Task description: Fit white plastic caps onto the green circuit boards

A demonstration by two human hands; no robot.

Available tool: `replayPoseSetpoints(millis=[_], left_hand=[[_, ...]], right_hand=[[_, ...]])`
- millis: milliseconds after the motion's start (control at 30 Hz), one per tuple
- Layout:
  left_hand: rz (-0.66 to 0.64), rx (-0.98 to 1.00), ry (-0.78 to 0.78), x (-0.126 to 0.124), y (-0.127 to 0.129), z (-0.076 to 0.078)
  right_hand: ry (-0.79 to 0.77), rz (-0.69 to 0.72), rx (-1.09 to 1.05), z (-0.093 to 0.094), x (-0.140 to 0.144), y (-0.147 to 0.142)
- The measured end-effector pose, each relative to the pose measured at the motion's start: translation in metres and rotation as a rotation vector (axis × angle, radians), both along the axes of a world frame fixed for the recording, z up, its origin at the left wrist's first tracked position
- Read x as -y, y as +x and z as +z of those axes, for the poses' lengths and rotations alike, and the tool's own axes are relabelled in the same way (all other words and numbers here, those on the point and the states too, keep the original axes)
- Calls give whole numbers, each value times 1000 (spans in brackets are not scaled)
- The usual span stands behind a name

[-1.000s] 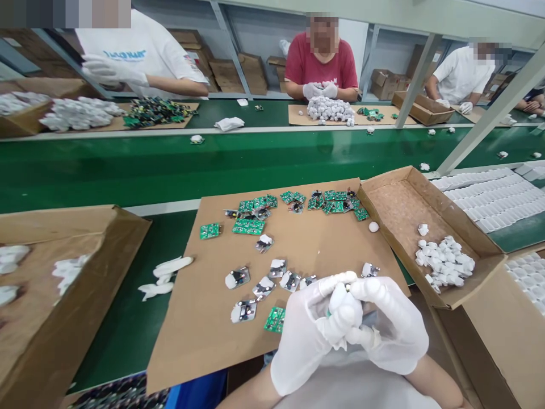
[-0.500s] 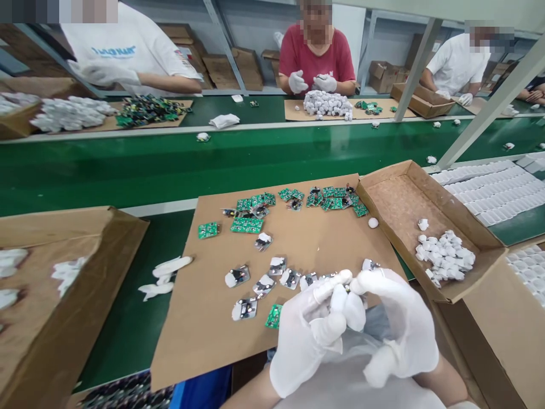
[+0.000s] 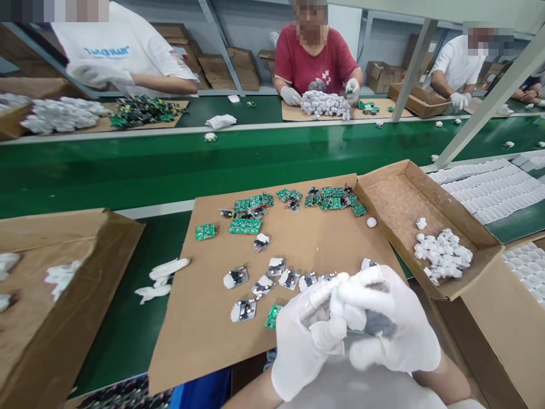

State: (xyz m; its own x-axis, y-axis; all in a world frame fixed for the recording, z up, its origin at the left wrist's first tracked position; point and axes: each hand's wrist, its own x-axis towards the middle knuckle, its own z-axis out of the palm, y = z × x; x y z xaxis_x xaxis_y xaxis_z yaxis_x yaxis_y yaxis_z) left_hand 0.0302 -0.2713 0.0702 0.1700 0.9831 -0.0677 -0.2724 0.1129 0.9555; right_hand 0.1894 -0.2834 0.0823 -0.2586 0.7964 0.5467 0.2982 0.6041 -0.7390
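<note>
Both my hands wear white gloves and meet at the bottom centre. My left hand [image 3: 304, 335] and my right hand [image 3: 389, 324] are closed together around a small white plastic part [image 3: 347, 309], mostly hidden by fingers. Just beyond them lies a brown cardboard sheet [image 3: 298, 244] with several green circuit boards [image 3: 247, 225] at its far side. Nearer lie several small assembled pieces with white caps [image 3: 276, 267], and one green board [image 3: 273, 316] sits close to my left hand.
An open carton [image 3: 383, 196] to the right holds white plastic parts [image 3: 443, 255]. A large carton [image 3: 63, 295] stands left, a loose white glove [image 3: 164, 275] beside it. Across the green conveyor belt [image 3: 255, 159], three gloved people work at piles of parts. Trays of white pieces [image 3: 489, 190] lie far right.
My right hand's fingers have curled over the white part, covering it more. The person in red has spread both hands to the sides of the white pile.
</note>
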Motion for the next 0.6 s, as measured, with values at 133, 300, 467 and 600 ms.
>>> replayPoseSetpoints(millis=[133,300,467,600], left_hand=[[-47,-11,-29,-3,-2,2],[-147,-104,61,-8,-7,-4],[-229,-70,21,-8,-3,-5],[-182,-16,-36,-11,2,-4]], right_hand=[[12,141,-107,5,-5,-6],[-9,68,7,7,0,-6],[-11,-49,77,-5,7,-3],[100,-154,-3,-21,10,-2]])
